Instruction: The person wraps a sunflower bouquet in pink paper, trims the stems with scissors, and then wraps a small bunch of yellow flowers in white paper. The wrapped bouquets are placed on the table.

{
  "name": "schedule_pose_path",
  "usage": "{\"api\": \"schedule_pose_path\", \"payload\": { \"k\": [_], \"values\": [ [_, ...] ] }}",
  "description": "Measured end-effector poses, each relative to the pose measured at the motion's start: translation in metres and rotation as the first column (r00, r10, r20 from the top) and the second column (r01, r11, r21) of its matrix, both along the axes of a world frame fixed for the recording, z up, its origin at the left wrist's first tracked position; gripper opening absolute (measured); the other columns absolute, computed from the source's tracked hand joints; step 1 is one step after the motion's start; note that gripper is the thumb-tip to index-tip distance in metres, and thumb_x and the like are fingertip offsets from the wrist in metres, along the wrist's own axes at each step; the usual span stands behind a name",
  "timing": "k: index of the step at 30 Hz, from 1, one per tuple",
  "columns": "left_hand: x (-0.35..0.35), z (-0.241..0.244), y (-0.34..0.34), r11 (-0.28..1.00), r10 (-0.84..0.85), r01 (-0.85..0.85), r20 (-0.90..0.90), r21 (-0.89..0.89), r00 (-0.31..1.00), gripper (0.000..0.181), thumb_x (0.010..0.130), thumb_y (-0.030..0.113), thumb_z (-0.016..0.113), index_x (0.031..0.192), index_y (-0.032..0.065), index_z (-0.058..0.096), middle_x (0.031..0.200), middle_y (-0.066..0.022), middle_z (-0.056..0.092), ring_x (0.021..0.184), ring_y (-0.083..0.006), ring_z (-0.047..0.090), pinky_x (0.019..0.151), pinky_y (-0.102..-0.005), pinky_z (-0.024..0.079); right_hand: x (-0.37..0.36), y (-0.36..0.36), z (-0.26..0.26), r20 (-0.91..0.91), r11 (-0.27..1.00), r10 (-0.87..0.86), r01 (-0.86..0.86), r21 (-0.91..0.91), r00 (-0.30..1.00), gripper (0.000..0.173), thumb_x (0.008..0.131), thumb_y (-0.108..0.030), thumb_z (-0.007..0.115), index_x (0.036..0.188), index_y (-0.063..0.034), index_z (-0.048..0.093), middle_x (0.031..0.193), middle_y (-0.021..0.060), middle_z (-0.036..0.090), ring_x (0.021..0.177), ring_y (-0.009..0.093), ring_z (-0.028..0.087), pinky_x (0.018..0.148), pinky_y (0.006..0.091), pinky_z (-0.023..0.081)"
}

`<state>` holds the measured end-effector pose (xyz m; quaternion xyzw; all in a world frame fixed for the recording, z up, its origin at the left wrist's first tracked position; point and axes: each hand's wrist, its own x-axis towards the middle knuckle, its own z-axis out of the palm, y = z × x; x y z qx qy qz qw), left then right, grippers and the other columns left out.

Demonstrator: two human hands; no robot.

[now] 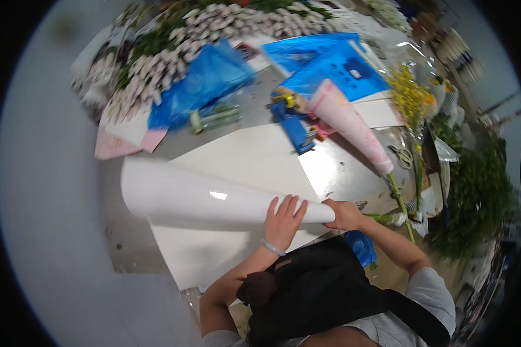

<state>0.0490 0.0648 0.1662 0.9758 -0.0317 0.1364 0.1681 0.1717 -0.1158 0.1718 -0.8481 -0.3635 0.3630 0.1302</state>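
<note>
A large cone of white wrapping paper (225,197) lies across the worktable, its wide end to the left and its narrow end to the right. My left hand (285,223), with a pale bracelet at the wrist, rests on the cone near its narrow part, fingers spread over the paper. The tip is gripped by my right hand (345,215). Whether anything is rolled inside cannot be seen. Under the cone is a flat white sheet (239,152). Beyond my right hand, a pink paper cone (349,123) lies with a green stem (400,197) out of its narrow end.
Many pale pink wrapped blooms (152,73) pile up at the back left, beside a blue plastic bag (208,78). Blue plastic packets (334,69), a blue tool (293,128) and scissors (401,157) lie farther right. Yellow flowers (408,93) and leafy greenery (469,199) line the right side.
</note>
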Motion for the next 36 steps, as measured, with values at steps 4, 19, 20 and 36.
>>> {"api": "schedule_pose_path", "payload": {
  "k": [4,19,20,36],
  "values": [
    [0.035,0.025,-0.03,0.945,-0.294,0.302,0.076,-0.123,0.953,0.052,0.067,0.008,0.06,0.116,0.0139,0.048,0.119,-0.01,0.045,0.113,-0.0252,0.04,0.093,-0.0463,0.03,0.032,-0.056,0.019,0.231,0.853,-0.483,0.393,0.345,0.845,0.053,0.064,-0.025,0.066,0.11,-0.0104,0.045,0.086,0.0185,0.059,0.08,0.036,0.057,0.067,0.0423,0.046],
    [-0.018,-0.057,-0.041,0.981,-0.191,0.105,-0.694,-0.165,0.694,0.072,0.061,0.023,0.072,0.125,0.0171,0.041,0.138,-0.0178,0.018,0.126,-0.0404,0.016,0.1,-0.0441,0.026,0.275,-0.291,-0.098,0.71,0.451,-0.7,0.821,0.349,0.083,0.053,0.074,-0.03,0.062,0.116,-0.0041,0.044,0.102,0.0162,0.056,0.095,0.03,0.053,0.082,0.0383,0.042],
    [-0.022,-0.06,-0.037,0.976,-0.206,0.092,-0.686,-0.199,0.698,0.064,0.064,0.018,0.069,0.122,0.0157,0.043,0.133,-0.018,0.026,0.122,-0.0384,0.024,0.097,-0.0419,0.03,0.276,-0.308,-0.11,0.748,0.47,-0.65,0.844,0.257,0.134,0.048,0.074,-0.03,0.061,0.111,-0.0032,0.047,0.101,0.0164,0.056,0.094,0.03,0.053,0.081,0.0383,0.042],
    [-0.097,-0.06,-0.077,0.915,0.234,-0.312,-0.295,-0.254,0.926,0.017,0.075,0.006,0.054,0.091,0.0085,0.06,0.085,-0.0094,0.062,0.079,-0.0266,0.059,0.068,-0.0344,0.049,0.179,-0.247,0.032,0.374,0.609,-0.781,0.477,0.634,0.499,0.02,0.084,-0.019,0.051,0.087,-0.0001,0.046,0.065,0.0199,0.05,0.057,0.036,0.047,0.053,0.0347,0.038]
  ]
}}
